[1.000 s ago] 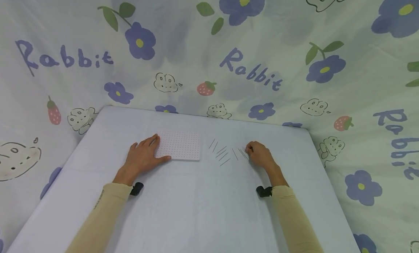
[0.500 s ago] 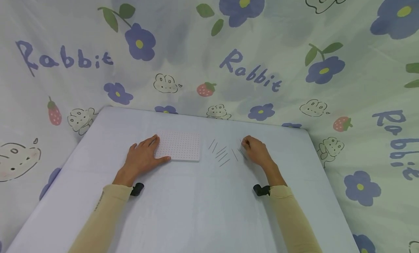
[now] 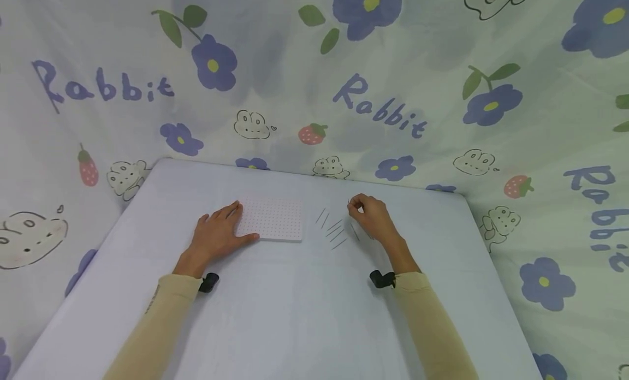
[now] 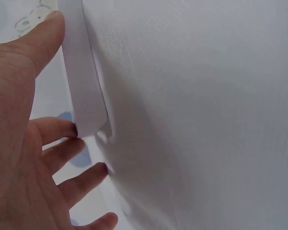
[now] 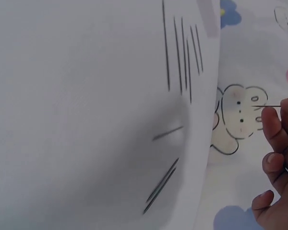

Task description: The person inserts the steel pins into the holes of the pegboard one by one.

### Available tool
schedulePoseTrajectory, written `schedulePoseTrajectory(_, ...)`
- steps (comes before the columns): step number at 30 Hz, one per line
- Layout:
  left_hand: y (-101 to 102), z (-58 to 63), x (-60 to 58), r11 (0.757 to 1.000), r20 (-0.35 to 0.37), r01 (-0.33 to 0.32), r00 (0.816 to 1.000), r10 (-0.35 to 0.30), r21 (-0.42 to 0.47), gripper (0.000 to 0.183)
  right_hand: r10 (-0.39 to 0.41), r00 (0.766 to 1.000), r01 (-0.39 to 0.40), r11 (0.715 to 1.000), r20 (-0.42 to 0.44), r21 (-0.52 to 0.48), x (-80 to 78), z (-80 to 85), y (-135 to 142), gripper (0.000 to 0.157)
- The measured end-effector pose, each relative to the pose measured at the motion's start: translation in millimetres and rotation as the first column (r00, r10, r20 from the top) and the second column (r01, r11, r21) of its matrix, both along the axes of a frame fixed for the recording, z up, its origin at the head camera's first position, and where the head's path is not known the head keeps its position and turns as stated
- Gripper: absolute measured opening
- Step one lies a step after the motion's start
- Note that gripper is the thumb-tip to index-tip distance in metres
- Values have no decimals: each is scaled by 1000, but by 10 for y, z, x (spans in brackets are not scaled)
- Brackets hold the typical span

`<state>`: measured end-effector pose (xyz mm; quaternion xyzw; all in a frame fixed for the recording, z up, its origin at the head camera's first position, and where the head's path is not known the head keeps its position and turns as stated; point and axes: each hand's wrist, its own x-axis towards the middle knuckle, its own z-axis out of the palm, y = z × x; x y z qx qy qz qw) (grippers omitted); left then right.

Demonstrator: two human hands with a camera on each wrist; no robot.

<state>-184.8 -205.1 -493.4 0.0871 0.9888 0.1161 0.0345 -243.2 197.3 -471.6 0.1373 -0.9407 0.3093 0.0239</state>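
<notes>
A white board (image 3: 275,221) dotted with rows of small marks lies flat on the white table. My left hand (image 3: 213,238) rests spread at its left side, thumb along the near edge and the index fingertip by the far left corner. In the left wrist view, the fingertips touch the side of the board (image 4: 84,72). Raised off the table, my right hand (image 3: 371,213) pinches a thin needle (image 5: 266,106) between thumb and index finger; its free end sticks out past the fingertips. Several similar dark needles (image 3: 336,231) lie between the board and this hand.
In the right wrist view, a pair of needles (image 5: 161,187) lies close together, with a single needle (image 5: 168,133) apart from them. A fabric backdrop (image 3: 275,85) with flowers and rabbits rises behind the table's far edge. Black wrist cameras (image 3: 380,279) hang below both hands.
My right hand has lifted off the table with a needle and moved left and away from me, towards the board. The left hand stays against the board.
</notes>
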Motion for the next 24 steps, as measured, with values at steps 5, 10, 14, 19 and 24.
schedulePoseTrajectory(5,2,11,6,1000,-2,5,1000,-5,3,100,17,1000,-18,998,-25,-56,-14,79,-146,16)
schedulePoseTrajectory(10,0,1,2,1000,0,4,1000,-4,0,100,40,999,-42,996,-25,-76,-36,116,-291,14)
schedulePoseTrajectory(14,-8,-15,-5,1000,0,1,1000,-1,-5,102,58,998,-61,995,-35,-77,-62,126,-412,13)
schedulePoseTrajectory(19,-15,-16,3,1000,-2,0,1000,0,1,102,74,996,-77,993,-40,-92,-86,127,-561,11)
schedulePoseTrajectory(24,-20,-10,25,1000,-4,0,1000,0,3,101,91,994,-96,991,-57,-89,-102,138,-714,10)
